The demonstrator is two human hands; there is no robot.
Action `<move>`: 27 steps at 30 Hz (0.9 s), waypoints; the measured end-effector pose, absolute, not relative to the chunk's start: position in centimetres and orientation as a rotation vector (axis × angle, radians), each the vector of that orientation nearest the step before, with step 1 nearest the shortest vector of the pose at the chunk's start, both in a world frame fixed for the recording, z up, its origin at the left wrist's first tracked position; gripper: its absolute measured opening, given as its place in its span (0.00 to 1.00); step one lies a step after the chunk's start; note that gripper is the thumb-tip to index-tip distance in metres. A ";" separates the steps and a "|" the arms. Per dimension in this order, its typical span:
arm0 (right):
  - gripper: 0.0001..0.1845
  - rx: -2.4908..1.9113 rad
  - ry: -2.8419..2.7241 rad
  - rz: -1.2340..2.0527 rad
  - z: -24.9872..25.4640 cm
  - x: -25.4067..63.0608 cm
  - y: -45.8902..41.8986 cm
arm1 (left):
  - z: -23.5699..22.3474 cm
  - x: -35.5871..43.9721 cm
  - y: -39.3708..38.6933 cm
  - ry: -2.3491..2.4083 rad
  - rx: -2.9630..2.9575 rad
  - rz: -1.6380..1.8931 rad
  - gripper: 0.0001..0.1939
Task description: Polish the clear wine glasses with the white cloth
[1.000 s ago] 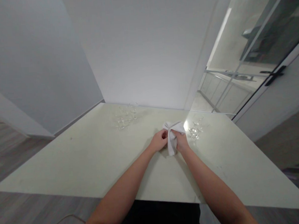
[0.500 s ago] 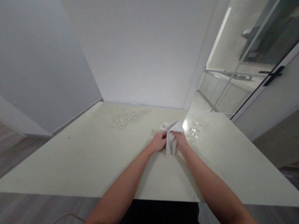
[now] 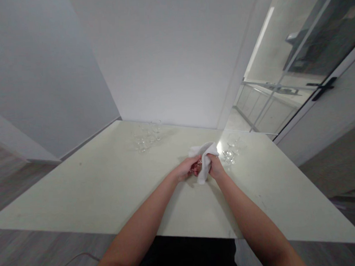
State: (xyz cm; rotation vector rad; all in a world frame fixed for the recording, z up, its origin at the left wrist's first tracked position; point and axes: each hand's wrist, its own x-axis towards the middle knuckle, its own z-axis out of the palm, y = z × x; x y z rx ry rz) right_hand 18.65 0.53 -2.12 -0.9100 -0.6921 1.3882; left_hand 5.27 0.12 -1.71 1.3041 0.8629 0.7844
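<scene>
Both my hands meet over the middle of a pale table (image 3: pixel 109 191). My left hand (image 3: pixel 186 170) is closed around a small clear glass (image 3: pixel 196 167), of which only a glint shows between the fingers. My right hand (image 3: pixel 216 168) is closed on a white cloth (image 3: pixel 202 155) that wraps over the glass and hangs down between the hands.
A group of several clear glasses (image 3: pixel 146 136) stands at the far side of the table near the wall. More clear glasses (image 3: pixel 230 152) stand just right of my hands. A glass door with a black handle (image 3: pixel 322 88) is at the right.
The cloth has shifted in my right hand and now hangs lower between the hands. My left hand has turned slightly, so the glass shows. The view has drifted a little.
</scene>
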 end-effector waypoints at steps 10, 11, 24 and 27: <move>0.17 -0.910 -0.728 1.060 -2.6 18.0 0.7 | -2.0 5.2 0.2 0.967 1.775 1.086 0.12; 0.16 -0.913 -0.718 1.116 -2.7 18.3 0.7 | -2.0 5.2 0.2 0.933 1.712 1.035 0.14; 0.16 -0.911 -0.650 1.200 -2.4 18.5 0.9 | -1.3 5.5 -0.2 1.180 1.809 0.980 0.16; 0.14 -0.898 -0.663 1.275 -2.4 18.9 0.7 | -1.2 5.3 -0.1 1.022 1.621 0.826 0.22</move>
